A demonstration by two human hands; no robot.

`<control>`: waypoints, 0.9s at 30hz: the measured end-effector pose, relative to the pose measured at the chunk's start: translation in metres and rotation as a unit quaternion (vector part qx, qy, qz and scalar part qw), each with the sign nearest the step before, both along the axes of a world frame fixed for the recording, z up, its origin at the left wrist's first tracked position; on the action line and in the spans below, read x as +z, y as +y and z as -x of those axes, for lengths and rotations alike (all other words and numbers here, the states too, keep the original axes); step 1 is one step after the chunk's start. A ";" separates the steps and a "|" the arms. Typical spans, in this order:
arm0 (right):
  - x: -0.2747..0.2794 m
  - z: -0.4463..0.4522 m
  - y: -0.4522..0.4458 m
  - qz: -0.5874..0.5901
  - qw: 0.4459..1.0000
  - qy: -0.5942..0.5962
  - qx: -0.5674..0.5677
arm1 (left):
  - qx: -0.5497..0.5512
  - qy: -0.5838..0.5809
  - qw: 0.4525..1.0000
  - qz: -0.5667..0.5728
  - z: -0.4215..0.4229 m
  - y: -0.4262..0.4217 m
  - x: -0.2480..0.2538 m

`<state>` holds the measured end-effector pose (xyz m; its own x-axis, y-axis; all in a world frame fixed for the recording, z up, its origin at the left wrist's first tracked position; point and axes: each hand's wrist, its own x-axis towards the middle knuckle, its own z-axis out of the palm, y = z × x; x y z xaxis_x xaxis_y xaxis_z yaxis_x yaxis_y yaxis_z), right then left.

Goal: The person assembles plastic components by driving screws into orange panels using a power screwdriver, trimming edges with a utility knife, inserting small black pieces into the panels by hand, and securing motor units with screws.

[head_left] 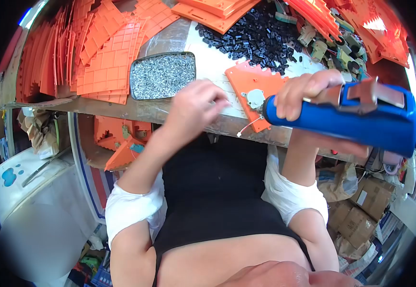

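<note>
My right hand (299, 93) is wrapped round a blue power screwdriver (346, 122), whose front end meets a round metal motor (255, 99). That motor lies on an orange plastic plate (240, 76) at the bench edge, with a short wire and white connector (240, 134) hanging from it. To the left, my left hand (199, 106) hovers between the plate and a dark-rimmed tray (130, 79) of small screws. Its fingers are curled together and blurred; what they hold, if anything, is too small to make out.
Orange plates (103, 71) stand and lie stacked at the left and back. Black small parts (260, 36) are heaped behind the plate, with geared motors (349, 52) to the right. Below the bench are an open box of orange parts (122, 138) and cardboard boxes (361, 222).
</note>
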<state>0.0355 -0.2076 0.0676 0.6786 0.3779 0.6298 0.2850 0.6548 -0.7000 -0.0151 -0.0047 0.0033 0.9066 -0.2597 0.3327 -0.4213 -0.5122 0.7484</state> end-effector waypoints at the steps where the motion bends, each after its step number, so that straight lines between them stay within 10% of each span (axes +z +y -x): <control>1: 0.000 -0.001 0.004 -0.015 1.000 -0.004 -0.016 | -0.021 -0.015 0.999 -0.021 0.002 -0.012 -0.003; 3: 0.015 0.019 0.013 -0.115 0.979 0.094 -0.141 | -0.015 -0.052 0.998 -0.042 0.005 -0.027 -0.005; 13: 0.030 0.014 -0.015 0.047 0.997 -0.003 -0.055 | -0.098 -0.015 0.994 0.052 0.010 -0.027 -0.003; 19: 0.035 0.026 -0.017 0.069 0.991 -0.029 -0.114 | 0.148 -0.020 0.958 -0.243 -0.011 0.062 0.014; 22: 0.023 0.031 0.007 -0.096 0.967 0.076 -0.222 | 0.125 -0.033 0.963 -0.236 -0.020 0.072 0.009; 27: 0.004 0.025 0.007 -0.052 0.972 0.056 -0.222 | 0.151 -0.052 0.974 -0.162 -0.024 0.072 0.001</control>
